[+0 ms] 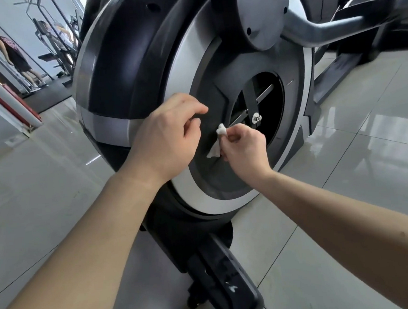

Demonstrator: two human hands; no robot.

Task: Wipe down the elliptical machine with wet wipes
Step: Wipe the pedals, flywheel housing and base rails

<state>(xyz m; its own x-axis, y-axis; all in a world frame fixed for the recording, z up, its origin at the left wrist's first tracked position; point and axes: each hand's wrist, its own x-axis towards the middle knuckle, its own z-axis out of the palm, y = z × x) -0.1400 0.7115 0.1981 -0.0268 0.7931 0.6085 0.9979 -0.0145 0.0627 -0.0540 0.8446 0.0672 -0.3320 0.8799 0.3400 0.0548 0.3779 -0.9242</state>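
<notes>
The elliptical machine's big round flywheel housing (pixel 131 70), black with silver bands, fills the middle of the view. My right hand (pixel 244 149) pinches a small crumpled white wet wipe (pixel 217 141) against the dark inner disc, just left of the open hub with its bolt (pixel 257 118). My left hand (pixel 166 137) hovers beside it to the left, fingers curled, holding nothing that I can see. Both hands are in front of the dark disc.
The machine's black base foot (pixel 224 272) juts toward me on glossy pale floor tiles (pixel 344 193). A grey crank arm (pixel 321 25) runs off to the upper right. A person stands at gym equipment (pixel 15 56) at far left, beyond a black mat.
</notes>
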